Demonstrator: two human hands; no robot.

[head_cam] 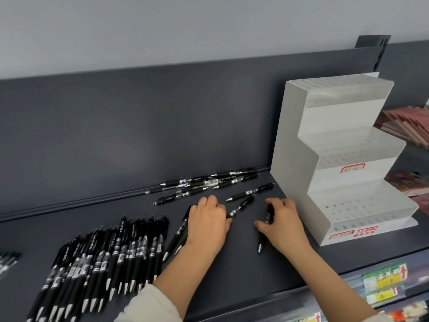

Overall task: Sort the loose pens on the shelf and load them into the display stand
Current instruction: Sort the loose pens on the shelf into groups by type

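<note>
The loose pens lay in three groups on the dark grey shelf (232, 270). The largest group, a row of black pens (99, 259) laid side by side with tips toward the shelf's front edge, filled the left part; they overlapped and blurred too much for an exact count, though well over a dozen showed. At the back, against the rear panel, a small heap of pens (206, 182) lay crosswise, roughly seven or eight. Between heap and stand, one single pen (250, 192) lay apart on its own.

The left hand (207, 223) rested palm down, fingers curled over the end of a pen (240, 207) that angled away toward the stand; two more pens (176, 235) stuck out from beneath its wrist side. The right hand (282, 223) was closed around one black pen (265, 225), tip pointing toward the front edge.

The white display stand (292, 145) stood at the right of the shelf, just beside the right hand. It had three stepped tiers, each drilled with rows of small holes, and every visible hole was empty. Red labels marked its front.

Beyond the stand, reddish packets (408, 126) were stacked on the neighbouring shelf, and yellow-green price tags (383, 278) hung along the front rail below.
</note>
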